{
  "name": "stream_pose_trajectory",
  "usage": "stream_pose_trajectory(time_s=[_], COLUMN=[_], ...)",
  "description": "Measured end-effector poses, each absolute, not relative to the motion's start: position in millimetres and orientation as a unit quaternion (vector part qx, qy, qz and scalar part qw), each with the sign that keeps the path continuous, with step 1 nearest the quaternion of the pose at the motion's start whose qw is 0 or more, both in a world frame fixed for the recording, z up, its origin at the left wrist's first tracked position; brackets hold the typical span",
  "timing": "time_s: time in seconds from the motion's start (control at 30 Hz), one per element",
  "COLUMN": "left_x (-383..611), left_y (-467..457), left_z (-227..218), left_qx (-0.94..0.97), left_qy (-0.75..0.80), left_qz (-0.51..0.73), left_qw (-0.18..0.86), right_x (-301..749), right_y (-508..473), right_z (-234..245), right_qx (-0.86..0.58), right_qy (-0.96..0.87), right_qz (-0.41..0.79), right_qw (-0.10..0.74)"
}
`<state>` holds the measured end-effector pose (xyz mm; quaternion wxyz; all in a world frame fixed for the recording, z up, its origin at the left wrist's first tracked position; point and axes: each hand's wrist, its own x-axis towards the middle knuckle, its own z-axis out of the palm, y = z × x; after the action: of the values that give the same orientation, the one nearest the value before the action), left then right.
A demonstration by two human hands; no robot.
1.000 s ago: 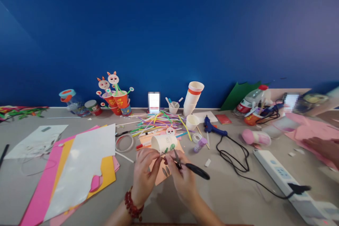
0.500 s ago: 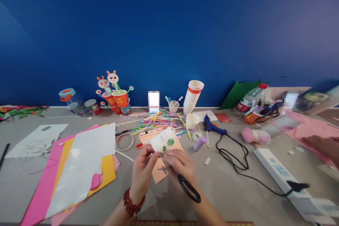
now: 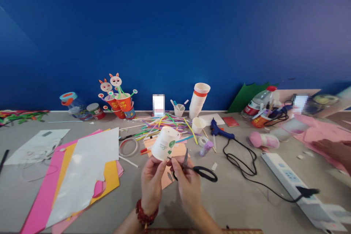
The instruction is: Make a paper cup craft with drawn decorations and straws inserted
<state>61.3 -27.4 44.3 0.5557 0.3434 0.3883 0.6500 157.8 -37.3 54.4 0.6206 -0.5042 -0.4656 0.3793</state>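
A white paper cup (image 3: 165,143) with green leaf marks is held upside down above the grey table (image 3: 241,197), tilted a little. My left hand (image 3: 151,181), with a red bead bracelet at the wrist, pinches the cup's rim from below. My right hand (image 3: 188,186) is closed on black-handled scissors (image 3: 197,172), whose blades point up beside the cup. Under both hands lies a piece of orange paper (image 3: 175,153).
Pink, yellow and white sheets (image 3: 82,168) lie at the left. Coloured straws (image 3: 161,124), a stack of cups (image 3: 200,99), a blue glue gun (image 3: 219,131) with black cord and a power strip (image 3: 296,186) are behind and right. Another person's hand (image 3: 333,151) rests at the far right.
The cup has been turned from lying sideways to bottom-up and raised. The scissors swung from handles pointing down to blades pointing up beside the cup.
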Motion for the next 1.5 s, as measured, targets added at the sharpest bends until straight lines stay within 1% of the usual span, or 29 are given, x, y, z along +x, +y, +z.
stream_pose_trajectory(time_s=[0.2, 0.37, 0.47, 0.53, 0.57, 0.63, 0.73, 0.83, 0.97, 1.13, 1.2, 1.3, 1.37, 1.43, 1.5], left_x=[61.7, 58.6, 45.8, 33.3, 27.1, 16.9, 10.8, 15.0, 26.8, 39.7, 43.1, 44.4, 41.9, 35.4, 23.7], left_y=[-26.3, -22.0, -12.3, -3.5, 0.8, 7.6, 10.0, 5.3, -2.8, -11.4, -15.2, -19.9, -20.9, -18.5, -11.5], left_z=[46.7, 52.7, 58.0, 62.6, 64.7, 67.0, 63.4, 55.3, 49.2, 44.1, 38.1, 27.7, 24.9, 29.1, 40.9], left_qx=[0.28, 0.279, 0.345, 0.395, 0.417, 0.447, 0.467, 0.472, 0.464, 0.457, 0.443, 0.424, 0.422, 0.42, 0.406], left_qy=[0.361, 0.335, 0.316, 0.292, 0.273, 0.254, 0.291, 0.33, 0.367, 0.387, 0.39, 0.384, 0.377, 0.342, 0.267], left_qz=[0.649, 0.62, 0.635, 0.648, 0.638, 0.584, 0.544, 0.54, 0.572, 0.603, 0.616, 0.614, 0.593, 0.584, 0.594], left_qw=[0.608, 0.652, 0.615, 0.582, 0.587, 0.629, 0.633, 0.614, 0.568, 0.527, 0.522, 0.543, 0.572, 0.605, 0.64], right_x=[163.8, 174.4, 184.9, 191.0, 193.1, 195.2, 193.9, 190.3, 183.6, 170.9, 167.5, 169.1, 174.7, 182.5, 191.1], right_y=[-34.8, -28.5, -24.2, -22.3, -21.7, -21.3, -22.6, -25.9, -31.7, -36.8, -37.2, -36.4, -35.3, -33.8, -31.9], right_z=[56.8, 66.2, 73.6, 77.1, 78.4, 80.0, 81.5, 80.9, 73.9, 63.6, 61.7, 62.0, 64.4, 68.6, 74.4], right_qx=[-0.471, -0.398, -0.349, -0.336, -0.334, -0.33, -0.318, -0.337, -0.403, -0.479, -0.491, -0.483, -0.471, -0.454, -0.425], right_qy=[-0.566, -0.645, -0.696, -0.719, -0.726, -0.735, -0.742, -0.728, -0.679, -0.555, -0.518, -0.538, -0.571, -0.607, -0.654], right_qz=[0.331, 0.242, 0.194, 0.199, 0.209, 0.233, 0.261, 0.255, 0.254, 0.362, 0.387, 0.361, 0.35, 0.344, 0.322], right_qw=[0.59, 0.607, 0.597, 0.574, 0.563, 0.544, 0.53, 0.54, 0.558, 0.576, 0.584, 0.589, 0.574, 0.554, 0.536])
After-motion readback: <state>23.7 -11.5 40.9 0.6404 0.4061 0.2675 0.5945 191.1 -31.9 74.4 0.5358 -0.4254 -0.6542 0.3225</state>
